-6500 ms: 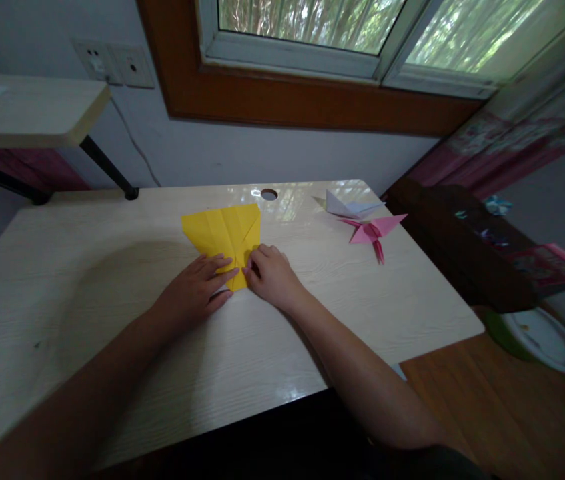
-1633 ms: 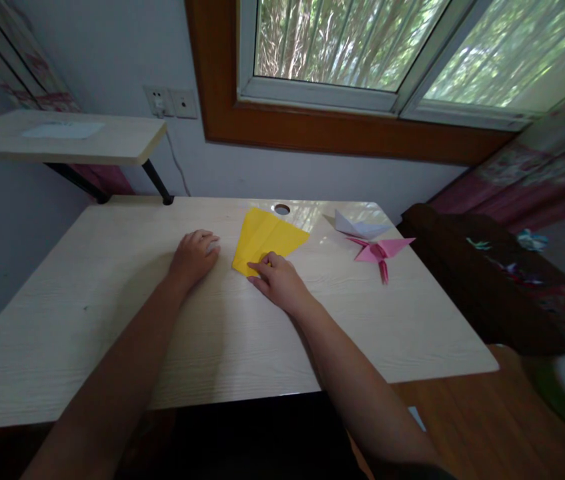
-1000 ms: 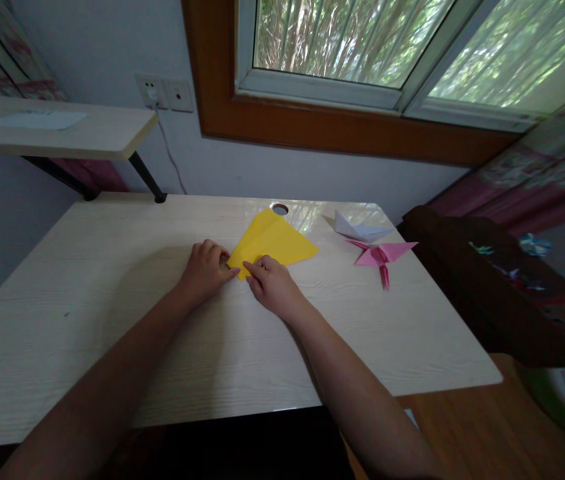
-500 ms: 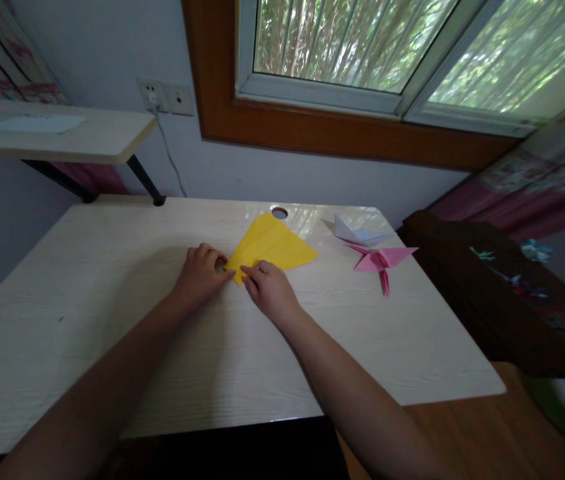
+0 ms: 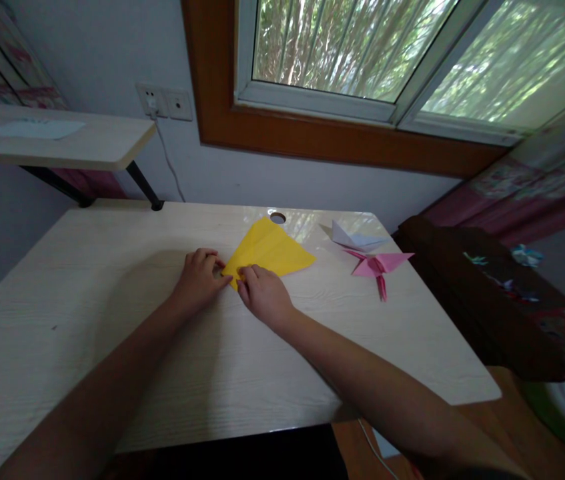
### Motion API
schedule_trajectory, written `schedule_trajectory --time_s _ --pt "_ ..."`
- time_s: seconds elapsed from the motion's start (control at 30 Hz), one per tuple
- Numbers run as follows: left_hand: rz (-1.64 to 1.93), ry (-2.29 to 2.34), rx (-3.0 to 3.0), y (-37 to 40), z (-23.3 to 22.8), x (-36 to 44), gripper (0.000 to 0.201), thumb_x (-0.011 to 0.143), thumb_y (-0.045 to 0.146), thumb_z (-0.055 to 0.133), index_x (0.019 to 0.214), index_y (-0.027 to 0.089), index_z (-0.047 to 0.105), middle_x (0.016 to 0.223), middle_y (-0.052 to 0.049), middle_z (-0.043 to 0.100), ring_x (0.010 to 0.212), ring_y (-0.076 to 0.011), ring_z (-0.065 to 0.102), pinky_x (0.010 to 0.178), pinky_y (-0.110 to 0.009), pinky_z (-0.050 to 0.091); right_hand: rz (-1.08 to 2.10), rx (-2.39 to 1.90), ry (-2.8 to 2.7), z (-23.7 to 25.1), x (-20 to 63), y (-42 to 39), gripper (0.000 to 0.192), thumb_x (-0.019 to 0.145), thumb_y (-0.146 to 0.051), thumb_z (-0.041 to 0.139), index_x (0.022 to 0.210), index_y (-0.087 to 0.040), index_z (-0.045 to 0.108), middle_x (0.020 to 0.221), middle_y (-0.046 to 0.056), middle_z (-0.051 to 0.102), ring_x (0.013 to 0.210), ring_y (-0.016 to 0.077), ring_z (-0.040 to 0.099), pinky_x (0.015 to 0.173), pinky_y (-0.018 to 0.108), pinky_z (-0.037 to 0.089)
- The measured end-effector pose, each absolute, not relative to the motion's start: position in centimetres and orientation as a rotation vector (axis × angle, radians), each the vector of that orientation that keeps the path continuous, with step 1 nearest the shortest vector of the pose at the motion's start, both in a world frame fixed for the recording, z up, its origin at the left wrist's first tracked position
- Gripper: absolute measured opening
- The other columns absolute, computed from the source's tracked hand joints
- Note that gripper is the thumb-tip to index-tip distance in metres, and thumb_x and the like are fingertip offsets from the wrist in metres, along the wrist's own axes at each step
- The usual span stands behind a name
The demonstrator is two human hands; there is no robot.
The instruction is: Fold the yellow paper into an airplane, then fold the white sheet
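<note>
A sheet of yellow paper [image 5: 272,248], folded to a kite-like shape with crease lines, lies on the pale wooden desk [image 5: 162,387]. My left hand [image 5: 203,277] grips its near left edge, thumb and fingers closed on the paper. Close beside it, my right hand [image 5: 263,293] presses on the narrow near corner with its fingers bent together. Both hands partly cover that corner, so its exact fold is hidden. Further right on the desk rest a pink folded-paper figure [image 5: 376,265] and a white folded-paper boat-like shape [image 5: 357,239].
A raised shelf [image 5: 112,143] on black legs stands at the back left, bearing a sheet of paper [image 5: 35,128]. Behind the desk are a cable hole [image 5: 278,218], a wall socket [image 5: 152,100] with a cord, and a window. Dark furniture [image 5: 457,287] with small items stands right.
My right hand has shifted slightly left on the near corner, its fingers curling more. My left hand keeps its place at the paper's edge. The view has tilted a little.
</note>
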State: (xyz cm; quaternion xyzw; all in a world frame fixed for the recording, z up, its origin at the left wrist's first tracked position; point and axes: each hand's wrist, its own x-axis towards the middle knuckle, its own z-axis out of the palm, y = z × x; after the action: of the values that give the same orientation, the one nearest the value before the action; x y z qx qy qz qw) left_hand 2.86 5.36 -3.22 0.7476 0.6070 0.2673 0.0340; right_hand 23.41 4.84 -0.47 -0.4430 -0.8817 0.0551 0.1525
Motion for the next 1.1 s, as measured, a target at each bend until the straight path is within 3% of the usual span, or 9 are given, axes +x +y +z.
schedule_trajectory --time_s 0.33,0.5,0.67,1.1 --pt "0.883 1.925 2.415 5.0 -2.6 3.3 0.039 0.083 0.037 0.074 0.112 0.014 0.061 0.115 -0.017 0.057 0.116 -0.0353 0.053 0.102 -0.051 0.044 0.219 -1.304 -2.464 -0.8 23.8 5.4 0.018 0.100 -0.030 0.054 0.108 -0.018 0.065 0.100 0.008 0.070 0.090 0.0213 0.064 0.082 0.031 0.048" --pt "0.837 2.000 2.404 5.5 -2.7 2.6 0.025 0.091 0.037 0.065 0.105 0.017 0.065 0.107 -0.014 0.062 0.107 -0.0330 0.056 0.099 -0.051 0.044 0.316 -1.257 -2.378 -1.2 24.4 6.3 0.021 0.098 -0.023 0.054 0.113 -0.017 0.067 0.102 0.010 0.069 0.096 0.0206 0.065 0.086 0.030 0.049" --pt "0.726 1.955 2.383 5.6 -2.7 2.7 0.025 0.095 0.038 0.058 0.106 0.018 0.069 0.106 -0.011 0.064 0.104 -0.0294 0.056 0.098 -0.048 0.045 0.397 -1.199 -2.363 -1.1 24.7 6.5 0.024 0.097 -0.020 0.054 0.115 -0.016 0.070 0.101 0.009 0.070 0.095 0.0197 0.066 0.087 0.029 0.050" --pt "0.753 1.943 2.354 4.0 -2.7 4.4 0.020 0.087 0.034 0.069 0.100 0.020 0.065 0.102 -0.013 0.060 0.102 -0.0316 0.055 0.093 -0.052 0.050 0.409 -1.153 -2.464 -0.7 24.6 6.0 0.025 0.098 -0.023 0.054 0.116 -0.016 0.072 0.099 0.009 0.069 0.093 0.0191 0.065 0.088 0.029 0.051"
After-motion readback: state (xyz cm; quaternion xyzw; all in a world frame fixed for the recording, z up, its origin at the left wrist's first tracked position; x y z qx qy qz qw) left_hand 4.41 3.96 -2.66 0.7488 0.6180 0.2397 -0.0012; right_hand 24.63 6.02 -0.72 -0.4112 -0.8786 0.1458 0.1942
